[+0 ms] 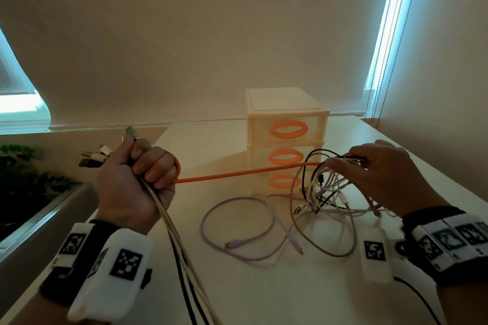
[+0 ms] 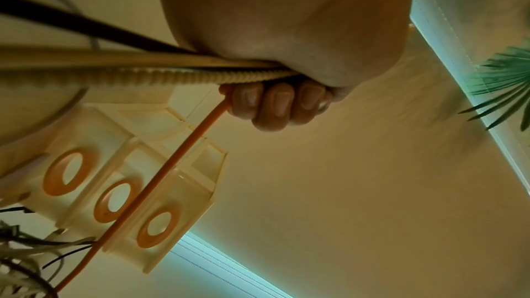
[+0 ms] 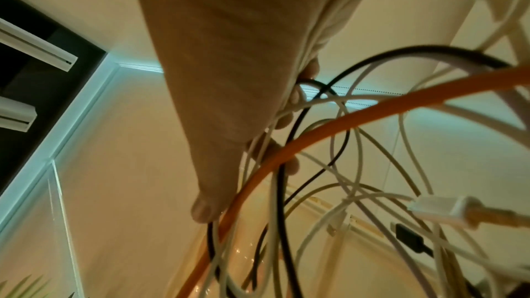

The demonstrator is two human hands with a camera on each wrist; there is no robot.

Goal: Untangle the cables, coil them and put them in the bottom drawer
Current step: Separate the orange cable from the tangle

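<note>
My left hand (image 1: 137, 177) is a raised fist gripping several cables: an orange cable (image 1: 245, 172) looped over its fingers, plus white and black cords (image 1: 179, 250) trailing down toward me, their plugs sticking out past the thumb. The orange cable runs taut across to my right hand (image 1: 375, 166), which holds a tangle of black, white and beige cables (image 1: 324, 192) lifted above the table. A lilac cable (image 1: 237, 219) lies loose on the table. Behind stands a cream three-drawer unit (image 1: 286, 140) with orange ring handles, drawers closed. In the left wrist view fingers (image 2: 275, 103) curl round the cords.
The white table (image 1: 264, 285) reaches a wall with a drawn blind. A window ledge and a green plant (image 1: 23, 166) lie to the left. A bead chain (image 1: 380, 60) hangs at the right window.
</note>
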